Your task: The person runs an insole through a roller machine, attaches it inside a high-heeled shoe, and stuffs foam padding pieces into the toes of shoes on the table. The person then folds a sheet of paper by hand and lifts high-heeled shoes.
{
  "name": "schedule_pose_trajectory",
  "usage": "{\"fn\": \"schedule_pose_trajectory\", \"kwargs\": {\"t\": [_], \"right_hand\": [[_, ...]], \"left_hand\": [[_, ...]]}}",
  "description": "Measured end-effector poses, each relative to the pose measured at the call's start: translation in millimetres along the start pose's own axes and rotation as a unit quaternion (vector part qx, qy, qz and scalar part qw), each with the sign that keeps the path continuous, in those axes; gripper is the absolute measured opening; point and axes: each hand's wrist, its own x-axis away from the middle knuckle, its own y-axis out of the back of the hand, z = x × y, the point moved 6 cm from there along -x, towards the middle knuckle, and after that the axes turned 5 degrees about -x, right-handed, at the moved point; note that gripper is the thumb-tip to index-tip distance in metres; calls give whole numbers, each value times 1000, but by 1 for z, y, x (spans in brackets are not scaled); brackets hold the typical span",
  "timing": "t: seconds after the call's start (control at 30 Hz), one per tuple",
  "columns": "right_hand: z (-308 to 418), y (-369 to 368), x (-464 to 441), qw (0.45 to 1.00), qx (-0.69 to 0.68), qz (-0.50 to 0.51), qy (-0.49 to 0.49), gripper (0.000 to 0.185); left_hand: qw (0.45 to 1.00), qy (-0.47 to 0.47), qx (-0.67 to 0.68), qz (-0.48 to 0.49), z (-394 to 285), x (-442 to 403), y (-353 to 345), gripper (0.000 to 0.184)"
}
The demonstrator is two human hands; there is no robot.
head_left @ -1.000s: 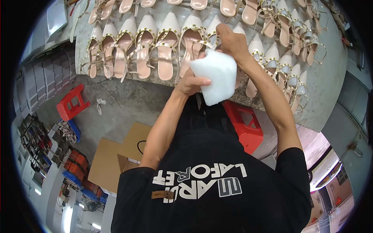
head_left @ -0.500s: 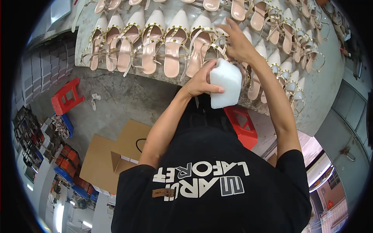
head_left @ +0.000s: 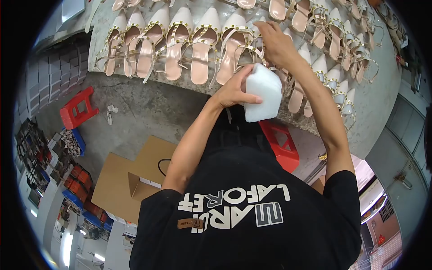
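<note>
White foam block [head_left: 264, 92]: in the head view, turned to a narrower face and slightly further right than a second ago; it hangs just past the counter's near edge.
Left grip [head_left: 234, 92]: clamped on the block's left side, thumb across the near face.
Right grip [head_left: 280, 48]: fingers, curled a second ago, now reach out beyond the block at the shoe row; whether they pinch anything, I cannot tell.
Meaning: the left alone seems to carry the block, leaving the right to the shoes.
Cream pointed-toe shoes with gold-studded straps [head_left: 207, 20]: rows beyond the block and to both sides.
Grey mottled counter [head_left: 375, 90]: spreads beyond the block.
Concrete floor [head_left: 135, 103]: left of the block.
Red plastic stools [head_left: 290, 157]: one just below the block, another far left.
Open brown cardboard box [head_left: 112, 180]: below-left of the block.
Grey metal door [head_left: 405, 148]: far right of it.
</note>
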Motion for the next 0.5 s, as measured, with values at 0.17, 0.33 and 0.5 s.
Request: {"fn": "schedule_pose_trajectory", "kwargs": {"t": [0.17, 0.33, 0.5], "right_hand": [[-47, 29, 44, 987, -62, -66, -135, 57], [-54, -2, 67, 987, -65, -45, -143, 55], [-50, -9, 59, 982, 3, -97, -162, 52]], "left_hand": [[975, -101, -196, 7, 18, 21, -20, 109], [955, -102, -278, -8, 28, 23, -24, 107], [960, -97, -263, -4, 26, 21, -25, 106]]}}
